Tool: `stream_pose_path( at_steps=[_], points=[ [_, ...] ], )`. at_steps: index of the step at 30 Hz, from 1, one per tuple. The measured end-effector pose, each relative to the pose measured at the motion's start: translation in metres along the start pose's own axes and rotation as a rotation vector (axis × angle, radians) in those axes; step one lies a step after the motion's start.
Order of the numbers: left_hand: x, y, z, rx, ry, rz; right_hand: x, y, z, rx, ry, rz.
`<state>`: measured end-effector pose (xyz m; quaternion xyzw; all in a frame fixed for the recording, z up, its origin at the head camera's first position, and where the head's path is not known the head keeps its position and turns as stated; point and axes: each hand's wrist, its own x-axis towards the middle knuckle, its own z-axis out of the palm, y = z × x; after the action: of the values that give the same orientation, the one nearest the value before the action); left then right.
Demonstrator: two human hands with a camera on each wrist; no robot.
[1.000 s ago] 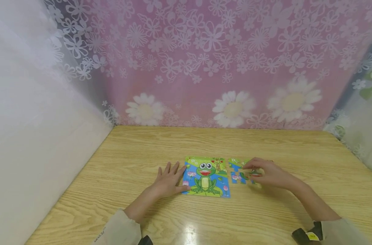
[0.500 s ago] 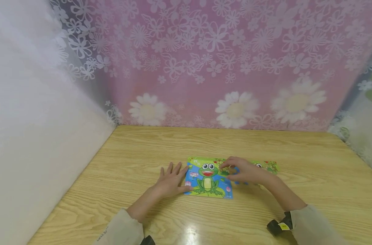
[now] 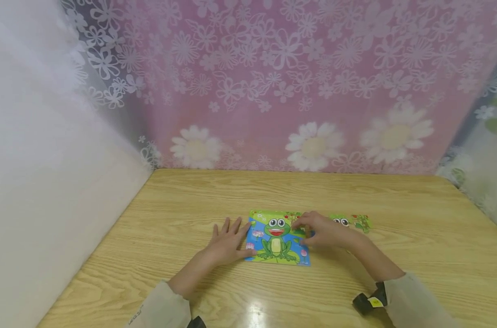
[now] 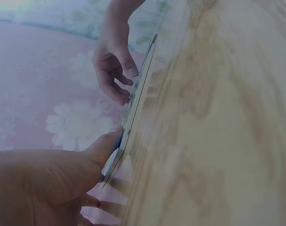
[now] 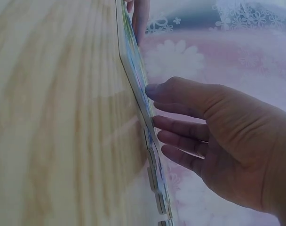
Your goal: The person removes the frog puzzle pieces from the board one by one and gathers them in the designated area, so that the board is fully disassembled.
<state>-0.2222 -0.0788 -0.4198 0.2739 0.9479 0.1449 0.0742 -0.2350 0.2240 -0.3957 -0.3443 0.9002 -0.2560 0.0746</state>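
Observation:
A square jigsaw puzzle [image 3: 276, 248] with a smiling green frog lies on the table, its picture joined up. My left hand [image 3: 225, 246] rests at its left edge, fingers spread, thumb on the lower left corner. Over the right edge is my right hand [image 3: 328, 233], its thumb and bent fingertips touching the picture. In the right wrist view the thumb [image 5: 180, 92] is on the puzzle's face and the other fingers stand apart, with no piece showing between them. Beyond the right hand lie puzzle pieces [image 3: 361, 221] with a second frog's eyes, partly hidden by the hand.
The wooden table [image 3: 191, 196] reaches back to a pink flowered curtain [image 3: 248, 114]. A white cloth wall [image 3: 60, 182] closes off the left side, and a patterned cloth [image 3: 490, 182] hangs at the right.
My right hand has moved left from the loose pieces to the right edge of the frog puzzle. My left hand stays at the left edge.

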Motion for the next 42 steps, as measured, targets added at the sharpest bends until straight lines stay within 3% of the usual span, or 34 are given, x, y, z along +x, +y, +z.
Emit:
stream_pose_path(
  at_steps=[8,15,31,42],
  points=[
    [0.0,0.0,0.0,-0.011,0.002,-0.001,0.0,-0.004,0.003,-0.022,-0.011,0.063],
    [0.001,-0.003,0.002,0.0,0.001,-0.014,0.001,-0.006,0.004,0.024,-0.011,0.094],
    [0.001,-0.002,0.002,0.003,0.003,-0.013,0.002,0.0,0.006,0.035,-0.014,0.086],
    [-0.002,0.002,-0.004,-0.02,-0.002,-0.001,-0.002,0.004,-0.001,0.063,0.025,0.016]
  ],
)
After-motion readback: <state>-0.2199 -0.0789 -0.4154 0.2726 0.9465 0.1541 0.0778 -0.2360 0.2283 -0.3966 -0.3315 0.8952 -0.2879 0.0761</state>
